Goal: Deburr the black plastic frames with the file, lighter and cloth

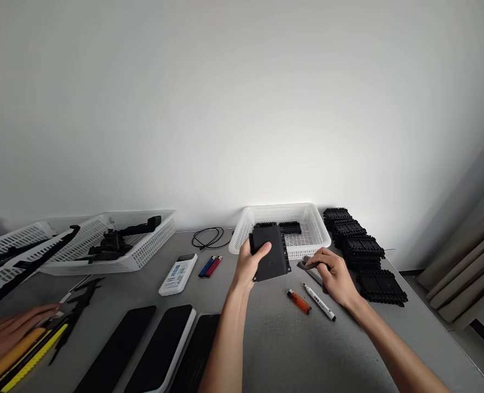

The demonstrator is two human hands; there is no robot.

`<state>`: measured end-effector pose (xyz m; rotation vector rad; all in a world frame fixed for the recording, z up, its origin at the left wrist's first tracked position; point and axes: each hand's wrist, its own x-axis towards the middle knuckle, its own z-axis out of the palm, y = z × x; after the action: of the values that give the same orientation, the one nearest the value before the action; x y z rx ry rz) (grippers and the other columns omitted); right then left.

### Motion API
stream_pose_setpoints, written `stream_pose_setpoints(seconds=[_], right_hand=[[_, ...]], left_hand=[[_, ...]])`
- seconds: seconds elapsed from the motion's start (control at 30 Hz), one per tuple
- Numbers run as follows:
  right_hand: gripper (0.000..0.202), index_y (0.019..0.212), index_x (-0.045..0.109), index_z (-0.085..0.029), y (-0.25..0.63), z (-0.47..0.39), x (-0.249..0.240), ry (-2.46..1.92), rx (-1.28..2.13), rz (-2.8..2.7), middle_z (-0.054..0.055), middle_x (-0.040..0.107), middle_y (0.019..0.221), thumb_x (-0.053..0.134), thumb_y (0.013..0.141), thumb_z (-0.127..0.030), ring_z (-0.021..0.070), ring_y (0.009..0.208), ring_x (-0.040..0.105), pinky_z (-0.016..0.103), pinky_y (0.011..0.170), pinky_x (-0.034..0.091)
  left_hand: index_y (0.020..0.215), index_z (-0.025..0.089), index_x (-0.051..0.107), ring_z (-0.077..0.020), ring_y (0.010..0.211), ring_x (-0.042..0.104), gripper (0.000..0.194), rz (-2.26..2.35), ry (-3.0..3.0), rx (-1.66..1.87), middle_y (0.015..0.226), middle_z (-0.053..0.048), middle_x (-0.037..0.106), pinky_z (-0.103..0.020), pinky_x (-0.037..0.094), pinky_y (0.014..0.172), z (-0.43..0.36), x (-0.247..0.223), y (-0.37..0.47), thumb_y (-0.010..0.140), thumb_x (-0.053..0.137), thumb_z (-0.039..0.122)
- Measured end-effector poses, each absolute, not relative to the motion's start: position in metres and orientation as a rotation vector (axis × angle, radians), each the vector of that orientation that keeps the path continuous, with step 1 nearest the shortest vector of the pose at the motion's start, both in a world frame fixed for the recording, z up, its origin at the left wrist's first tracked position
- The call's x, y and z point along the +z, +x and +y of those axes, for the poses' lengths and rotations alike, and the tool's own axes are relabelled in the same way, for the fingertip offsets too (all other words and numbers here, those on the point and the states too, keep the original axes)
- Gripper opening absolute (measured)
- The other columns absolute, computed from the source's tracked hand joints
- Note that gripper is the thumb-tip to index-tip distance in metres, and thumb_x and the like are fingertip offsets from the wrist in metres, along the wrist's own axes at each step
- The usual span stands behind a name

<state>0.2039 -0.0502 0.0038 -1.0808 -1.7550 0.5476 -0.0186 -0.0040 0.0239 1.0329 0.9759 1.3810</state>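
Note:
My left hand point(248, 263) grips a flat black plastic panel point(271, 252) by its left edge, thumb across the face. Small tabs and screw holes run along the panel's sides, and it is held tilted up in front of a white basket point(323, 232). To its right, my right hand point(334, 273) is closed on a thin dark grey piece point(308, 265), perhaps cloth-like; its exact kind is unclear. Below that hand lie a white marker point(319, 302) and an orange lighter point(299, 301). More black panels point(290, 227) rest inside the basket.
Stacks of black panels point(363, 246) stand along the right side. Left of me are a white power bank point(178, 274), two lighters point(210, 266), a black cable point(207, 238), phone-like slabs point(160, 346) and another white basket point(133, 263). Another person's hand point(18, 333) is at far left.

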Motion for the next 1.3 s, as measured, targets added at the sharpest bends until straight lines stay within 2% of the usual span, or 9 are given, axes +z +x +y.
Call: stream_pose_setpoints(seconds=[0.2,0.37,0.47,0.57,0.73,0.83,0.93,1.07,1.3], right_hand=[[0.045,0.119,0.068,-0.023,0.177,-0.083,-0.066,-1.152,0.672,-1.848,0.007,0.071,0.111,0.046,0.082,-0.008,0.0229,0.103,0.067,0.04,0.091,0.053],[0.046,0.111,0.072,-0.024,0.153,-0.102,-0.112,-1.269,0.637,-1.961,0.008,0.071,0.112,0.048,0.078,-0.004,0.0265,0.109,0.066,0.046,0.096,0.052],[0.033,0.107,0.074,-0.025,0.158,-0.095,-0.099,-1.167,0.653,-1.884,0.01,0.07,0.116,0.055,0.083,-0.013,0.028,0.114,0.064,0.048,0.1,0.049],[0.029,0.114,0.072,-0.024,0.169,-0.073,-0.057,-1.12,0.802,-1.581,0.012,0.067,0.124,0.057,0.092,-0.036,0.0304,0.12,0.06,0.052,0.104,0.044],[0.052,0.128,0.062,-0.021,0.169,-0.031,0.0,-0.799,1.476,-1.109,0.01,0.074,0.099,0.062,0.087,-0.054,0.0262,0.093,0.071,0.043,0.078,0.057],[0.053,0.117,0.065,-0.02,0.163,-0.013,0.002,-0.776,1.496,-0.947,0.005,0.074,0.088,0.081,0.071,-0.041,0.0204,0.078,0.07,0.034,0.069,0.056],[0.054,0.112,0.065,-0.018,0.161,-0.003,-0.005,-0.784,1.413,-0.896,0.003,0.074,0.083,0.084,0.066,-0.037,0.017,0.072,0.068,0.029,0.065,0.053],[0.059,0.117,0.064,-0.017,0.163,0.0,-0.008,-0.798,1.261,-0.927,0.003,0.074,0.083,0.083,0.066,-0.041,0.0171,0.07,0.066,0.029,0.063,0.05],[0.046,0.108,0.068,-0.019,0.168,-0.005,-0.003,-0.819,1.1,-1.106,0.005,0.075,0.088,0.078,0.073,-0.047,0.022,0.082,0.068,0.036,0.075,0.052]], left_hand=[[0.085,0.017,0.068,-0.0228,0.084,0.067,0.036,1.026,1.273,1.418,0.084,-0.006,0.073,-0.031,0.053,0.076,0.001,0.017,-0.019,0.06,0.086,0.036],[0.061,0.021,0.05,-0.024,0.087,0.066,0.03,0.994,1.486,1.505,0.077,-0.003,0.069,-0.034,0.05,0.083,0.001,0.017,-0.018,0.067,0.079,0.027],[0.054,0.023,0.042,-0.0302,0.109,0.063,0.031,0.89,1.631,1.556,0.086,-0.007,0.073,-0.044,0.042,0.1,-0.003,0.024,-0.019,0.07,0.067,0.015],[0.05,0.024,0.042,-0.0319,0.127,0.052,0.029,0.857,1.77,1.579,0.103,-0.009,0.073,-0.047,0.034,0.109,-0.009,0.031,-0.018,0.067,0.058,0.006],[0.048,0.026,0.05,-0.0321,0.144,0.031,0.027,0.856,1.739,1.562,0.132,-0.003,0.064,-0.045,0.024,0.117,-0.02,0.037,-0.013,0.064,0.06,0.007],[0.057,0.026,0.061,-0.0325,0.148,0.025,0.021,0.878,1.806,1.509,0.145,0.0,0.053,-0.047,0.019,0.119,-0.019,0.034,-0.013,0.063,0.064,0.007],[0.093,0.028,0.071,-0.0309,0.145,0.032,0.028,0.901,1.701,1.522,0.153,-0.003,0.044,-0.047,0.026,0.117,-0.01,0.027,-0.019,0.07,0.067,0.014],[0.139,0.027,0.05,-0.029,0.121,0.06,0.058,0.794,1.313,1.413,0.14,-0.014,0.058,-0.041,0.048,0.097,0.0,0.018,-0.029,0.083,0.063,0.032],[0.125,0.02,0.065,-0.0271,0.091,0.069,0.053,0.939,1.452,1.13,0.104,-0.012,0.075,-0.031,0.05,0.075,-0.003,0.022,-0.025,0.08,0.071,0.047]])
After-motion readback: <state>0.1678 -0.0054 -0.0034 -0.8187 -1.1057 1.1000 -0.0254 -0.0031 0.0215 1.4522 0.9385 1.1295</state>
